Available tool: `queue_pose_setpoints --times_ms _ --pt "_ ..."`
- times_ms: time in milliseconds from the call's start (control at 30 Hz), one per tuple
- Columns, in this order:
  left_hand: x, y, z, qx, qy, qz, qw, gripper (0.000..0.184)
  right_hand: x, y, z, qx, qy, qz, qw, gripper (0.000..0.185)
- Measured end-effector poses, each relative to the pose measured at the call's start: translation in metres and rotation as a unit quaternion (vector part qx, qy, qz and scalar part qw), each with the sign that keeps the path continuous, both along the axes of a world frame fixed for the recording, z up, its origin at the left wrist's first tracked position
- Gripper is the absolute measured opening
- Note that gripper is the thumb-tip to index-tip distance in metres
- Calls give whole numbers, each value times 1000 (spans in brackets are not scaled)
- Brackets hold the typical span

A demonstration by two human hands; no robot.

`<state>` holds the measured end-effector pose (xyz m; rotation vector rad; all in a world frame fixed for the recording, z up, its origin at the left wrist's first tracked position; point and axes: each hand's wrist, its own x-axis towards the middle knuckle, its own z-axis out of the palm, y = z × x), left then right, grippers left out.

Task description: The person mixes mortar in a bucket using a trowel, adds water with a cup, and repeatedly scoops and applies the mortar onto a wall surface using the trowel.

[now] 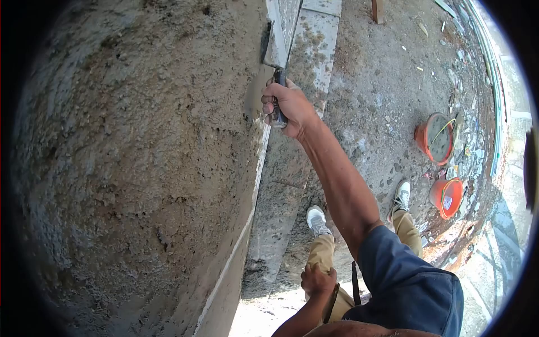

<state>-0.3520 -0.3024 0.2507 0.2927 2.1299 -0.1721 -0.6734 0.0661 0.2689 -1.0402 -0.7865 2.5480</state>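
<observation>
My right hand [283, 106] is closed round the dark handle of a trowel [275, 53], near the top of the view. The trowel's blade lies along the edge of a wall coated in rough wet mortar [151, 140]. A small patch beside the hand looks smoother than the rest. Low in the view, in front of my trouser leg, my left hand [319, 279] has its fingers curled in. A thin dark edge shows beside it; what the hand holds, if anything, I cannot make out.
To the right stand an orange bucket of grey mortar [441, 139] and another orange bucket [446, 197] with something pale inside. My shoes [317, 219] are on dusty ground strewn with debris. A mortar-spattered board [317, 50] runs beside the wall, and long pipes [495, 95] lie at far right.
</observation>
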Motion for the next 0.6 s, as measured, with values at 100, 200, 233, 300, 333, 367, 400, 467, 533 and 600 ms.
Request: queue_pose_setpoints --times_ms 100,200,233,300,333,367,400,467,533,600 --pt "-2 4 -1 -7 3 -8 1000 65 3 -7 31 46 -9 5 999 26" --pt "-5 9 4 -5 4 -16 1000 65 6 -18 53 110 6 5 994 28" --pt "-5 11 6 -1 9 -20 1000 65 7 -25 57 132 6 0 991 29" --pt "-6 15 7 -4 0 -17 1000 65 16 -47 55 201 7 -3 980 31" --pt "-7 16 9 -6 -3 -15 1000 65 22 -62 41 253 -9 -4 968 30" --pt "-7 18 10 -6 -6 -18 1000 65 25 -79 17 330 -31 -27 943 30" --pt "-8 19 10 -7 -6 -20 1000 64 28 -95 -7 405 -60 -53 911 29" --pt "-9 22 6 -2 1 -21 1000 64 32 -89 -60 467 -138 -32 873 34" --pt "-4 15 3 2 5 -24 1000 63 22 -73 -94 497 -196 -35 845 36" --pt "2 8 -2 1 16 -27 1000 63 -3 -46 -111 483 -230 -79 841 35"
